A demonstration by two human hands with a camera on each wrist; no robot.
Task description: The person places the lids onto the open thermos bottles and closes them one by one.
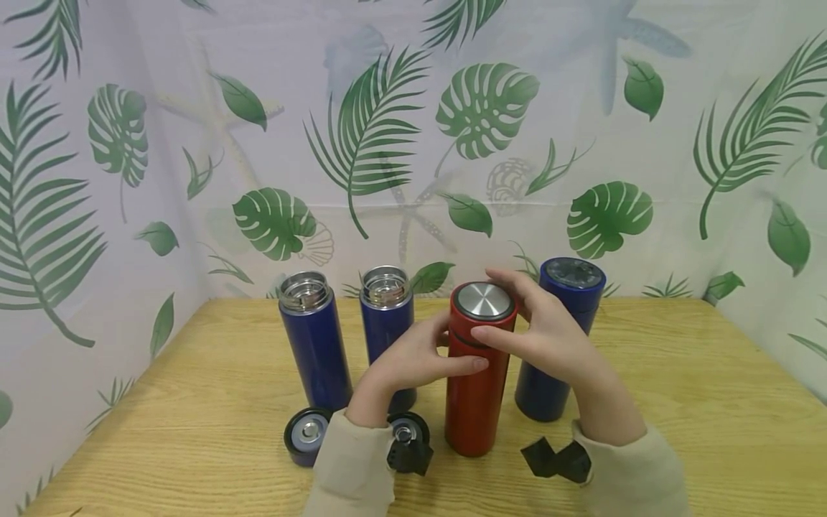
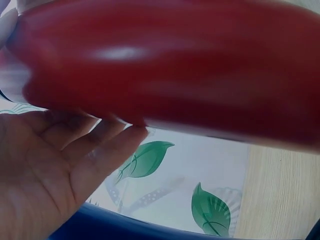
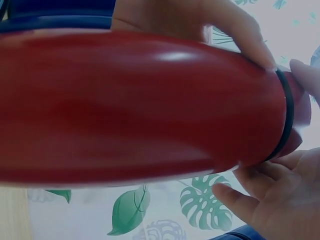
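A red thermos bottle (image 1: pixel 474 402) stands upright on the table, with a silver-topped red lid (image 1: pixel 483 300) on it. My left hand (image 1: pixel 413 352) grips the upper body just under the lid seam, its thumb across the front. From the other side my right hand (image 1: pixel 549 334) holds the lid, thumb at the front and fingers behind. The left wrist view has the glossy red body large, with the fingers of my left hand (image 2: pixel 55 170) against it. In the right wrist view a black ring (image 3: pixel 287 115) marks the seam between body and lid.
Two lidless blue thermos bottles (image 1: pixel 321 359) (image 1: pixel 380 327) stand to the left, steel mouths showing. Two loose lids (image 1: pixel 309 436) (image 1: pixel 413 425) lie in front of them, the second partly behind my left wrist. A lidded blue bottle (image 1: pixel 541 388) stands behind my right hand. Leaf-patterned cloth (image 1: pixel 400 143) hangs behind the wooden table (image 1: pixel 213 402).
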